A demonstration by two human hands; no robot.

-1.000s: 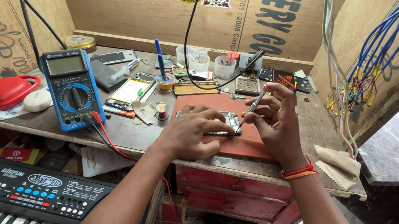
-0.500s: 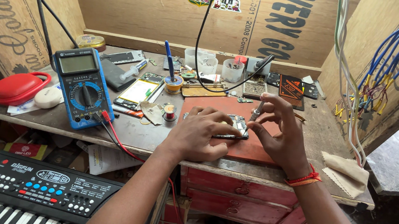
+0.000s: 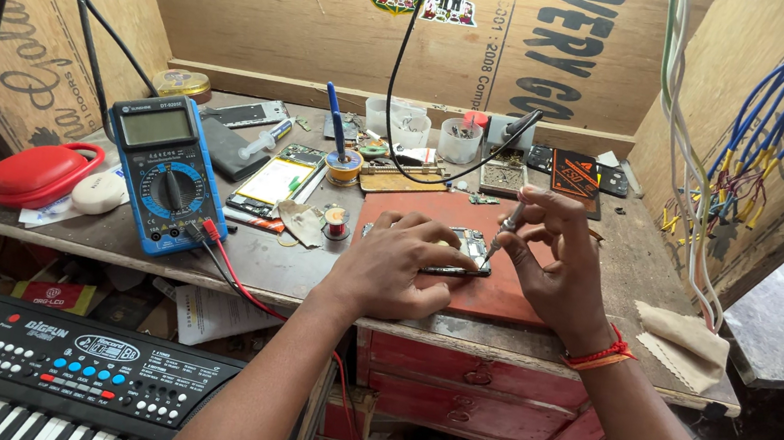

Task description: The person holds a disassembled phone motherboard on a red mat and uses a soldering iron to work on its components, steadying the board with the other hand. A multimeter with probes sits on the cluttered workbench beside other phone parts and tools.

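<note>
My left hand (image 3: 399, 267) presses flat on a small opened phone (image 3: 470, 254) that lies on a red mat (image 3: 463, 290) at the front of the wooden bench. My right hand (image 3: 558, 262) pinches a thin metal screwdriver (image 3: 504, 227) upright, its tip down on the phone's exposed board. A red thread band circles my right wrist. Most of the phone is hidden under my left fingers.
A blue multimeter (image 3: 166, 170) with red and black leads stands at the left, next to a red case (image 3: 35, 171). Phone parts, small plastic cups (image 3: 460, 140) and a solder spool (image 3: 344, 165) crowd the back. A keyboard (image 3: 40, 365) sits below left; blue wires (image 3: 779, 120) hang at right.
The view has come closer and shifted slightly. My right hand has drawn the screwdriver more upright over the phone; my left hand stays pressed on it.
</note>
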